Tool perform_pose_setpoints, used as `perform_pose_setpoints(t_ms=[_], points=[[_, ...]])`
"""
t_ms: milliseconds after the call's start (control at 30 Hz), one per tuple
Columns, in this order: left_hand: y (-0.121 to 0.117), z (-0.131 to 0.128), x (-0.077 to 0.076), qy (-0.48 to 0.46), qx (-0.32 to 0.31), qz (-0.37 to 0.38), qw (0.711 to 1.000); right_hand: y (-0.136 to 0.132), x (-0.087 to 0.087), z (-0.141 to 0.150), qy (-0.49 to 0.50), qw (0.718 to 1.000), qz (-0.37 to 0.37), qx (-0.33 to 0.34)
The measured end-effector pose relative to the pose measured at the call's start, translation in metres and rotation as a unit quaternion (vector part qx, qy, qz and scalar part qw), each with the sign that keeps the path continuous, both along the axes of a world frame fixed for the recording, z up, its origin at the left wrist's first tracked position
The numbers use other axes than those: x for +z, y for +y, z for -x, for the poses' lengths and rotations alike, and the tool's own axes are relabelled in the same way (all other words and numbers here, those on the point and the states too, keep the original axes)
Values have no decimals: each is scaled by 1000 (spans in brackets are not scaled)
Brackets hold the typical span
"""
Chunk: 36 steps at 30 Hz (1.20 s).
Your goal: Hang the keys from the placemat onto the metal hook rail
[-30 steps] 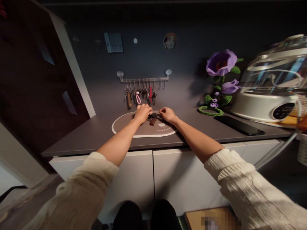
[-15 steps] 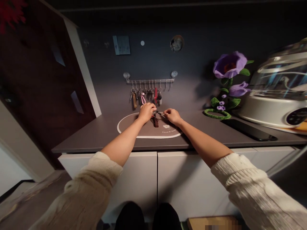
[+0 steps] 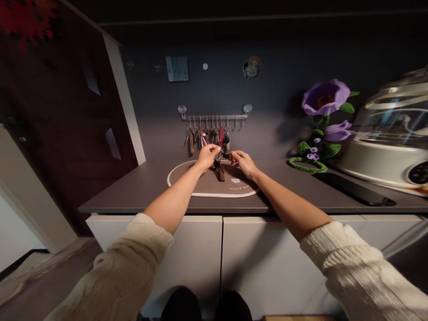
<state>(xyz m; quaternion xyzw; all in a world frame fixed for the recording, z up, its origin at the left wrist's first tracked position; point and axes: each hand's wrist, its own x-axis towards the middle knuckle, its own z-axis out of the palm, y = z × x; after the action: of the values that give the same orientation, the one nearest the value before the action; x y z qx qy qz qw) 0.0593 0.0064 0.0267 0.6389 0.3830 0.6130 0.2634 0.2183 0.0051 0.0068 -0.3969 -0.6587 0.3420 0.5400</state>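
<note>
Head view: on the oval brown mat (image 3: 187,183) in front of you, a short line of pale lettering (image 3: 239,187) curves near the right front edge, under a pale flower motif (image 3: 236,180); letters too small and blurred to read with certainty. Faint marks on the wall panel (image 3: 178,69), upper left, illegible. The key bunch (image 3: 219,168) is between your hands, over the middle of the mat: thin metal ring (image 3: 220,154) at top, round black fob (image 3: 216,163) below it, reddish-brown tag (image 3: 221,176) pointing down toward you. Cannot tell whether the tag's lower end touches the mat. Your left hand (image 3: 206,157) comes in palm-down, wrist slightly bent, thumb and fingertips pinched on the ring. Your right hand (image 3: 244,162) faces it from the other side, fingers curled, tips closed on a slim dark piece (image 3: 226,156) beside the ring; its exact kind is unclear. Both forearms reach forward and inward from pushed-up cream knit sleeves (image 3: 133,254). Behind, a clear hook rail (image 3: 214,117) carries more keys, with a brown strap (image 3: 191,143), a pink loop (image 3: 203,139) and a red strip (image 3: 221,133) among them. To your right on the countertop (image 3: 127,189): purple flowers (image 3: 326,99) and a black phone (image 3: 354,189).
</note>
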Motion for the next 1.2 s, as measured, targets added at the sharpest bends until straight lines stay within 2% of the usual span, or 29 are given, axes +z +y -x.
perform_pose_setpoints(t_ms=[167,333,533,867,967,1100,1200], points=[[-2,-1,2,-86,-55,47,994,-4,1,3,22,997,3,70],[-4,-3,3,-103,-81,55,990,-6,-1,9,41,991,0,130],[-6,-3,4,-85,-82,46,992,-12,3,12,25,992,-17,119],[-8,-6,5,-113,-134,53,983,-11,5,8,48,993,-61,86],[-9,-6,6,-82,-95,38,991,-12,7,6,70,992,-59,86],[-9,-4,3,30,17,-12,999,-13,12,2,114,989,-52,77],[-9,-2,-1,166,105,-79,977,-13,15,-2,138,988,-39,55]])
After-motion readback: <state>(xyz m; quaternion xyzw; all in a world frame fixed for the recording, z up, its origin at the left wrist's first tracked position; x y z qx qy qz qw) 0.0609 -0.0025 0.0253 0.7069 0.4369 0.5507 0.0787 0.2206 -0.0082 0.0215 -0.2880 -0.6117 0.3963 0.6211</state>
